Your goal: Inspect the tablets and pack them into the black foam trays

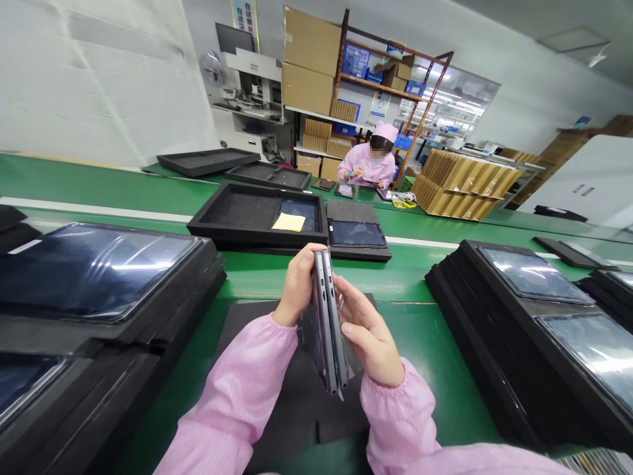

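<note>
The left hand [299, 282] and the right hand [368, 330] pressed two thin devices [328, 323] together between them, upright, above the green tabletop [445, 369]. On the left stood one black foam stack [198, 290] with two tablets [99, 267] visible; on the right, another black foam stack [475, 316] also showed two tablets.

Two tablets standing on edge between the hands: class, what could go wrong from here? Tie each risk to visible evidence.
The two thin grey tablets lie close side by side, so they might rub or slide against each other.

Loose clear plastic film bulges near the bare right hand and could make the grip slippery.

The bare left hand holds them near their upper end, above flat black sheets; the lower end might swing or drop.
</note>
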A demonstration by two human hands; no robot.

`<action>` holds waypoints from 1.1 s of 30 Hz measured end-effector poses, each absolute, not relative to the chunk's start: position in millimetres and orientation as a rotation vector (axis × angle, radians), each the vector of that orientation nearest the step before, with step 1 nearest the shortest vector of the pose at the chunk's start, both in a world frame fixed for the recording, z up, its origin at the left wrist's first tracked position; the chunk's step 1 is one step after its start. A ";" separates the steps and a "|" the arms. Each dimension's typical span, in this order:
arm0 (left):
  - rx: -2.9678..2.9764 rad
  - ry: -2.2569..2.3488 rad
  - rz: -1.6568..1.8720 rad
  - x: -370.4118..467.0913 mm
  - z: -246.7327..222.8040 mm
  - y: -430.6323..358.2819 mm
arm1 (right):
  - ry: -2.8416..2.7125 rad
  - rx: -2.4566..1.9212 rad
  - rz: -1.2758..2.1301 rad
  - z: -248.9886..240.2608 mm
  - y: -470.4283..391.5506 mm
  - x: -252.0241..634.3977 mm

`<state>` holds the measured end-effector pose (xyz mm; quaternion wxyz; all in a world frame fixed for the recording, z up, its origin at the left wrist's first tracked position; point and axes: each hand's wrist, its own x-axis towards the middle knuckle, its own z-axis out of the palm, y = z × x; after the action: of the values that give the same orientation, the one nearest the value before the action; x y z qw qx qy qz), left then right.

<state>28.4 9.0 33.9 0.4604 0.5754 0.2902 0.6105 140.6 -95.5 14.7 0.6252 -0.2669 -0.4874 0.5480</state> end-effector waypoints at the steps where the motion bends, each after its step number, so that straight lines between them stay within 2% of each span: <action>1: 1.417 0.718 1.506 28.8 33.5 9.0 | -1.113 -0.627 1.257 15.5 -95.7 140.5; 12: 1.478 0.897 1.668 30.0 22.8 22.9 | -0.939 -0.834 1.170 24.9 -89.6 145.0; 25: 1.510 1.023 1.699 33.0 24.6 14.2 | -0.913 -0.985 1.023 26.0 -84.1 155.2; 33: 1.525 1.079 1.679 34.5 23.8 9.1 | -0.987 -0.892 1.136 33.6 -82.1 165.9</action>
<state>34.5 9.1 23.8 0.3100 0.5772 0.4085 0.6355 165.9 -82.1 33.6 0.6413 -0.3912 -0.4330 0.4982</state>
